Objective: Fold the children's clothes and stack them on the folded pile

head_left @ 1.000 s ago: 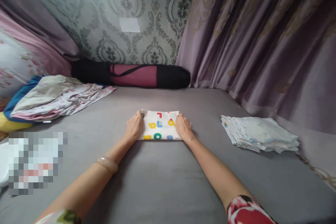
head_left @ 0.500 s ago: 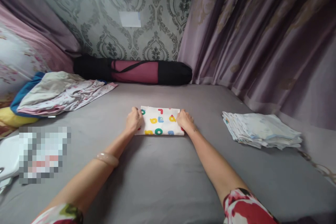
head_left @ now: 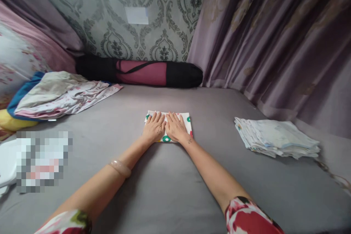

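A folded white cloth (head_left: 187, 120) with coloured letters lies on the grey bed sheet (head_left: 170, 190), in the middle of the view. Flat on its left half rests my left hand (head_left: 154, 126), fingers stretched out and pointing away from me. My right hand (head_left: 175, 126) lies flat beside it, thumb side close to the left hand, palm down on the cloth. Between them the hands cover most of the print. Neither one grips anything.
To the right sits a stack of folded pale cloths (head_left: 276, 137). Rumpled clothes (head_left: 63, 95) lie at the far left, with a white object (head_left: 9, 161) and a blurred-out patch nearer. A black and maroon long bag (head_left: 142, 73) runs along the wall. Curtains (head_left: 255, 36) hang at the right.
My hands have let go of the cloth's left and right edges and moved inward. They now lie flat on top of it, side by side.
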### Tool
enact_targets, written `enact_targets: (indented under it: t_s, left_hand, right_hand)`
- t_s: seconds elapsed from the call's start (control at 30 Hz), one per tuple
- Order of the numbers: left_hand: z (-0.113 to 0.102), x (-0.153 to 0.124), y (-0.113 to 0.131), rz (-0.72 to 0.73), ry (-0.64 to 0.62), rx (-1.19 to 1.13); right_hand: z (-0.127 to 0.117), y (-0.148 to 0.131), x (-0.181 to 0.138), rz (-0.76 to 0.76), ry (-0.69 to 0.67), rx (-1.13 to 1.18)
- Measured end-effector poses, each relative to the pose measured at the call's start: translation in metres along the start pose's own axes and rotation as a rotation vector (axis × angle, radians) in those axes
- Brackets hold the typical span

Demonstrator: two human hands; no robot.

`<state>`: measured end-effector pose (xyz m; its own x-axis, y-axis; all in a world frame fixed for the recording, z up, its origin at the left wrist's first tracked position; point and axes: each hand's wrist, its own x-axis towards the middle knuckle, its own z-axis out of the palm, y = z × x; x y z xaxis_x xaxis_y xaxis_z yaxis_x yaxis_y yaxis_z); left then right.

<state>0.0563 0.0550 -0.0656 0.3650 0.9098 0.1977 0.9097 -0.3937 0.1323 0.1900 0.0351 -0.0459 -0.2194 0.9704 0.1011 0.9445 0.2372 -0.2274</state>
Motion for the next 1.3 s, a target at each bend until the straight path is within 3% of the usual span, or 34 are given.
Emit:
enact_targets:
  t_s: [0.13, 0.33, 0.53, 0.8, 0.93, 1.07, 1.3]
  left_hand:
    - [0.001, -0.002, 0.0, -0.028, -0.045, 0.016]
    - [-0.017, 0.006, -0.002, -0.003, -0.161, 0.012]
    - [-0.015, 0.004, -0.012, -0.042, -0.071, -0.002]
    - [-0.018, -0.001, -0.015, -0.061, -0.107, -0.013]
    - [-0.021, -0.007, -0.021, -0.094, -0.083, -0.034]
    - [-0.016, -0.009, -0.027, -0.11, -0.157, -0.077]
    - [-0.022, -0.02, -0.051, -0.069, -0.175, -0.113]
  right_hand:
    - [0.003, 0.004, 0.0, 0.005, -0.022, 0.009]
    - [-0.008, 0.004, 0.006, 0.004, -0.124, 0.035]
    - [-0.006, 0.004, 0.003, 0.082, -0.004, 0.023]
    - [-0.009, 0.008, -0.001, 0.095, -0.052, 0.056]
    - [-0.008, 0.02, -0.004, 0.219, 0.045, -0.002]
    - [-0.003, 0.03, -0.004, 0.32, -0.021, 0.005]
    - [-0.015, 0.047, -0.02, 0.216, -0.099, 0.003]
